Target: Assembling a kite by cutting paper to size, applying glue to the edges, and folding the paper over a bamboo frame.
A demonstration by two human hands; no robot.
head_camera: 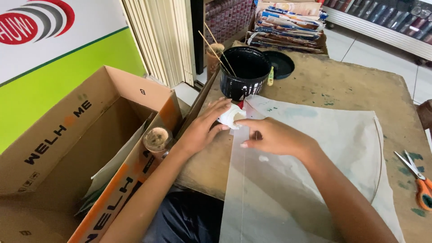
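Note:
My left hand (204,127) grips a small white crumpled wad (232,116) at the near-left corner of a large translucent sheet (324,148) spread on the worn brown table (351,81). My right hand (274,136) rests flat on the sheet just right of the wad, fingers pointing left, pressing the sheet's edge down. A black pot (245,74) with thin sticks leaning in it stands just beyond both hands. A small red piece shows between the wad and the pot.
An open cardboard box (85,153) stands at my left. Orange-handled scissors (418,180) lie at the table's right edge. A black lid (280,64) sits beside the pot, with a stack of magazines (288,24) behind. A cork-topped cylinder (156,140) leans by the box.

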